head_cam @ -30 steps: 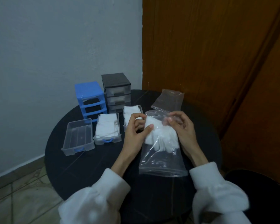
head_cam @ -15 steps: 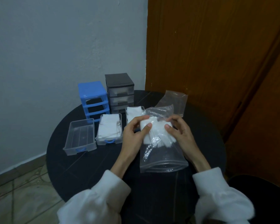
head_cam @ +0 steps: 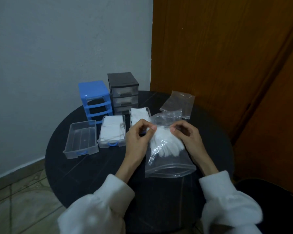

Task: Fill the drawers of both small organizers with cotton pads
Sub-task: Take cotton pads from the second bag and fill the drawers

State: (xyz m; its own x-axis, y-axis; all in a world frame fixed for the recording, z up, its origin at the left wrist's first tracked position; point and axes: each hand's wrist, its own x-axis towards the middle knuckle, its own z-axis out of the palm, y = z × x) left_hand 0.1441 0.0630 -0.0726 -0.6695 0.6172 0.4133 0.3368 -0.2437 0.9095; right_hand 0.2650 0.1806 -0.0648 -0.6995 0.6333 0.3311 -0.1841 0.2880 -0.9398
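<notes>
Nearest, two white sleeves [head_cam: 112, 196] reach in over the near edge of the round black table [head_cam: 85, 179], whose near-left part lies bare out to its curved rim. Just beyond, a clear zip bag [head_cam: 167, 166] lies with its sealed strip toward the person, and a stack of white cotton pads [head_cam: 166, 144] sits inside its far half. The left hand [head_cam: 139, 137] pinches the bag's left side, thumb and curled fingers clamped on the plastic over the pads. The right hand [head_cam: 186, 135] does the same on the right side, fingers curled and pinched on the bag.

To the left, an empty clear drawer [head_cam: 82, 141] with a blue handle sits near the table's left rim. Just right of it stands a second drawer [head_cam: 112, 132], filled with pads. A third drawer [head_cam: 139, 115], also holding pads, lies farther back, partly hidden by the left hand.

Beyond these, the blue organizer [head_cam: 94, 97] stands with open slots at the far-left edge, just beside the black organizer [head_cam: 123, 90], whose drawers are in place. At the far right, an empty plastic bag [head_cam: 178, 103] lies near the brown wooden door [head_cam: 218, 56].
</notes>
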